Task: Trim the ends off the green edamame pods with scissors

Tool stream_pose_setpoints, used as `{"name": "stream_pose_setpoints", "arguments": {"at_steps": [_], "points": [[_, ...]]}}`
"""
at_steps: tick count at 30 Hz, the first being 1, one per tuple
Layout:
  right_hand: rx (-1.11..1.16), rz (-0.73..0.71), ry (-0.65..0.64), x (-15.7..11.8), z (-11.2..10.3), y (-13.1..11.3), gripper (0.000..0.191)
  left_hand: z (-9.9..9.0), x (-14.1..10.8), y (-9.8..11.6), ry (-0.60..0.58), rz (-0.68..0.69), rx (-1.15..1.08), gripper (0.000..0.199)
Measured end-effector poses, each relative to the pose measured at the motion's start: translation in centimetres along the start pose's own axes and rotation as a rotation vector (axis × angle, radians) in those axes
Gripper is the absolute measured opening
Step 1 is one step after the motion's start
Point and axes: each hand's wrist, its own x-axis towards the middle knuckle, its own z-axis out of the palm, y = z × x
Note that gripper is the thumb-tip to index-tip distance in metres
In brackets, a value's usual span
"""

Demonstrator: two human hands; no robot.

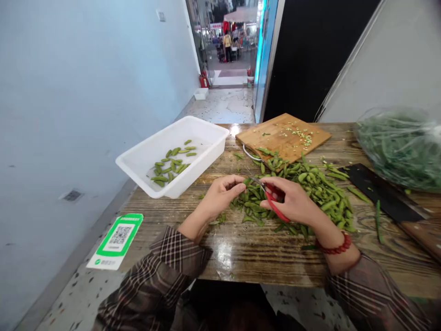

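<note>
A heap of green bean pods point(320, 188) lies across the middle of the wooden table. My right hand point(292, 200) is wrapped round red-handled scissors point(275, 207), whose blades point up and left toward my left hand. At the heap's left edge my left hand point(223, 195) is closed, thumb against fingers, apparently on a green pod point(247, 181) near the blades. Several pods point(174, 165) lie inside a white plastic tray point(206, 161) at the left.
Behind the heap lies a wooden cutting board point(268, 133) with chopped bits. On the right are a black-bladed cleaver point(382, 193) and a bag of greens point(396, 151). A QR-code card point(119, 241) sits at the table's left edge. People are visible outside the doorway.
</note>
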Motion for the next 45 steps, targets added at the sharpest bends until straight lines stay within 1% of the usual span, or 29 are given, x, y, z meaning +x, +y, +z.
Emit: {"name": "stream_pose_setpoints", "arguments": {"at_steps": [3, 8, 11, 16, 21, 22, 24, 27, 29, 32, 35, 40, 45], "points": [[-0.012, -0.026, -0.034, 0.0, 0.1, 0.0, 0.046, 0.2, 0.0, 0.0, 0.006, 0.01, -0.004, 0.022], [0.013, -0.046, -0.049, -0.1, 0.6, 0.0, 0.043, 0.6, -0.2, 0.1, -0.079, 0.032, 0.038, 0.022], [-0.014, -0.043, -0.018, -0.4, 1.0, 0.4, 0.041, 0.9, -0.5, 0.1, -0.097, 0.018, 0.027, 0.021], [-0.024, -0.068, 0.013, -1.0, 1.7, 1.7, 0.039, 1.1, -0.6, -0.5, -0.064, -0.004, -0.007, 0.022], [-0.001, -0.057, 0.042, -1.1, 1.9, 2.1, 0.038, 1.2, -0.6, -0.8, -0.092, -0.08, -0.117, 0.022], [0.008, -0.043, 0.046, -1.1, 1.9, 2.0, 0.038, 1.2, -0.6, -0.8, -0.084, -0.094, -0.137, 0.022], [0.019, -0.006, 0.044, -0.8, 1.8, 1.8, 0.039, 1.1, -0.4, -0.7, -0.027, -0.115, -0.203, 0.021], [-0.001, 0.065, 0.099, -0.4, 1.5, 1.4, 0.041, 0.5, 0.0, -0.6, 0.102, -0.144, -0.403, 0.023], [-0.01, 0.069, 0.1, -0.2, 1.4, 1.1, 0.04, 0.1, 0.2, -0.3, 0.143, -0.164, -0.542, 0.023], [-0.014, 0.036, 0.085, -0.2, 1.3, 0.6, 0.038, -0.2, 0.3, 0.1, 0.147, -0.179, -0.663, 0.021], [-0.005, 0.0, 0.064, -0.2, 1.4, 0.3, 0.038, 0.0, 0.2, 0.3, 0.15, -0.176, -0.711, 0.019], [0.022, -0.035, 0.041, -0.2, 1.5, 0.2, 0.039, 0.6, 0.1, 0.0, 0.105, -0.198, -0.72, 0.018], [0.015, -0.054, 0.069, -0.2, 1.8, 0.2, 0.038, 0.9, 0.0, -0.2, 0.094, -0.229, -0.72, 0.019]]}}
